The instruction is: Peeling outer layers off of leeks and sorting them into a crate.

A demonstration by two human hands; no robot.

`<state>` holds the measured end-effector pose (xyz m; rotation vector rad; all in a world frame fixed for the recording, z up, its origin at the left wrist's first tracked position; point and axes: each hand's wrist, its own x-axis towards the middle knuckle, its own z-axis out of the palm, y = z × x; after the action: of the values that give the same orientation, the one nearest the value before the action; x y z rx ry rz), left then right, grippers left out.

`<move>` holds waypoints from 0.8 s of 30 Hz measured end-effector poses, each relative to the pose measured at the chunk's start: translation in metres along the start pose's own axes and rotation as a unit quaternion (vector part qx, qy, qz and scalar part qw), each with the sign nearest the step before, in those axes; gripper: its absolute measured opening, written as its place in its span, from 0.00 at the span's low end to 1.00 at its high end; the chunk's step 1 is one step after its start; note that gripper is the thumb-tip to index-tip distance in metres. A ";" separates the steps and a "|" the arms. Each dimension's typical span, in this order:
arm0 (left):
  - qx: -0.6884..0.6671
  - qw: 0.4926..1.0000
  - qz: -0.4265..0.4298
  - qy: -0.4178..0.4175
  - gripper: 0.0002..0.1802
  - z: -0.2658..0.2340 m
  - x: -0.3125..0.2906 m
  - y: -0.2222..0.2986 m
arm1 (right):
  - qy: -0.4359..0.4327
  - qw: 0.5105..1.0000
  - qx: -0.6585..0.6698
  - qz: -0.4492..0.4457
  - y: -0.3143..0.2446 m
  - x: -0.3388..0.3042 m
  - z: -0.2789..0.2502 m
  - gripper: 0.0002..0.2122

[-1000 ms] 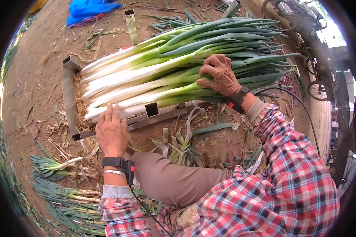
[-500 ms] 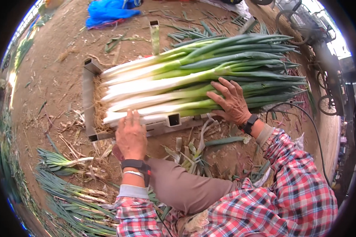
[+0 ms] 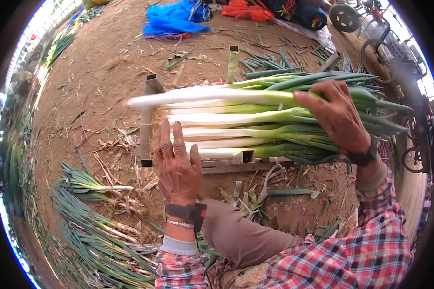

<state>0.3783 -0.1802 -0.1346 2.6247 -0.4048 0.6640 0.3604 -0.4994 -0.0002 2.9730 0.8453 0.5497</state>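
My right hand (image 3: 337, 118) is closed round the green part of one long green onion (image 3: 212, 98), slightly blurred, lifted just over the pile with its white end pointing left. Below it, a row of green onions (image 3: 236, 131) lies in a metal frame (image 3: 222, 166), white ends left and dark leaves right. My left hand (image 3: 179, 168) is open, fingers stretched out, at the near left corner of the row by the white stems and roots. It holds nothing. The frame's upright posts stand along the row's sides.
Loose green onions (image 3: 101, 236) lie in a heap on the dirt floor at lower left. Leaf scraps (image 3: 248, 195) litter the ground near my knee (image 3: 241, 236). A blue sheet (image 3: 173, 21) and an orange bundle (image 3: 246, 10) lie beyond, with wheeled vehicles (image 3: 381, 43) at far right.
My right hand has gone from resting open on the row to gripping one green onion, lifted and shifted left. My left hand stays open near the white ends. The whole view has shifted.
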 end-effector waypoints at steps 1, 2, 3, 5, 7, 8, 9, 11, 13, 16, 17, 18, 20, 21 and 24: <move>-0.014 1.000 -0.002 -0.009 0.32 -0.001 -0.003 -0.002 | 0.000 1.000 0.004 -0.002 0.009 0.010 0.008 0.20; -0.012 1.000 -0.001 -0.004 0.32 -0.001 -0.008 -0.003 | 0.000 1.000 0.006 -0.003 0.020 0.019 0.022 0.20; -0.032 0.999 0.002 -0.021 0.31 0.000 -0.015 -0.004 | 0.000 1.000 -0.010 -0.025 0.037 0.024 0.041 0.20; -0.071 0.997 0.004 -0.039 0.29 -0.002 -0.030 -0.006 | -0.081 0.997 -0.001 -0.011 0.066 0.025 0.084 0.20; -0.081 0.995 -0.009 -0.062 0.28 -0.008 -0.051 -0.010 | -0.120 0.991 0.011 0.053 0.089 0.014 0.124 0.21; -0.087 0.992 -0.022 -0.088 0.28 -0.012 -0.061 -0.015 | -0.158 0.980 0.026 0.118 0.090 0.016 0.135 0.21; -0.078 0.993 -0.024 -0.087 0.26 -0.017 -0.070 -0.017 | -0.157 0.981 0.029 0.115 0.093 0.014 0.139 0.21; -0.079 0.990 -0.047 -0.105 0.26 -0.028 -0.092 -0.026 | -0.181 0.980 0.058 0.059 0.089 0.018 0.140 0.22; -0.094 0.985 -0.079 -0.125 0.24 -0.037 -0.112 -0.031 | -0.202 0.976 0.068 0.046 0.100 0.011 0.132 0.21; -0.093 0.978 -0.116 -0.146 0.24 -0.046 -0.131 -0.033 | -0.225 0.971 0.069 0.032 0.108 0.003 0.123 0.21; -0.100 0.976 -0.126 -0.150 0.23 -0.048 -0.133 -0.032 | -0.220 0.971 0.076 0.059 0.109 0.004 0.124 0.22; -0.104 0.975 -0.124 -0.151 0.23 -0.048 -0.138 -0.030 | -0.214 0.969 0.082 0.087 0.110 0.006 0.126 0.22; -0.085 0.975 -0.136 -0.155 0.25 -0.054 -0.148 -0.033 | -0.202 0.971 0.098 0.079 0.097 0.026 0.146 0.20; -0.081 0.974 -0.142 -0.156 0.25 -0.057 -0.151 -0.034 | -0.220 0.969 0.070 0.086 0.084 0.041 0.156 0.19; -0.129 0.968 -0.138 -0.165 0.25 -0.081 -0.153 -0.029 | -0.191 0.981 0.034 0.034 0.100 0.042 0.204 0.18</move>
<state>0.2279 -0.0915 -0.1553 2.4728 -0.1949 0.0765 0.5121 -0.5443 -0.1680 3.0233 0.7403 -0.0557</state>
